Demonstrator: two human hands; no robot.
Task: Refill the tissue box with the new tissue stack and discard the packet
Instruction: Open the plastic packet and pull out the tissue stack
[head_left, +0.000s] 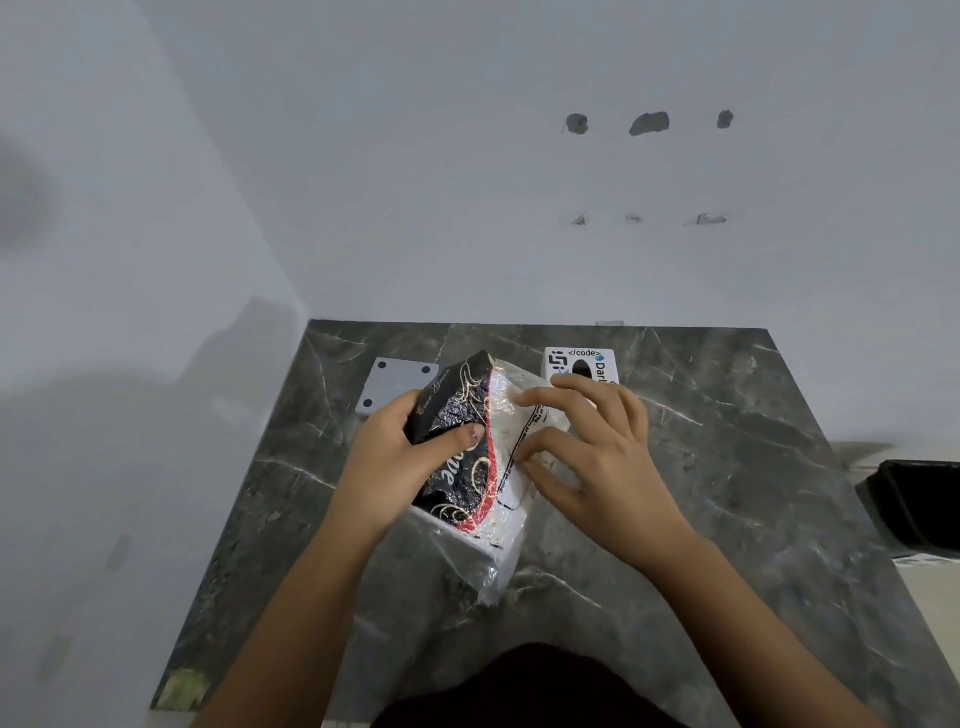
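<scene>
1. The black, red and gold printed plastic tissue packet (460, 447) is held tilted above the dark grey marble worktop (727, 467), near its middle.
2. The left hand (400, 457) has its grip clenched round the packet's left side, thumb pressed on the printed face.
3. The right hand (592, 447) rests on the packet's clear, crinkled right side, fingers curled and pinching the film.
4. The white printed tissue box (582, 361) stands behind the right hand, near the worktop's far edge.
5. A black bin (914, 504) sits to the right, off the worktop.
</scene>
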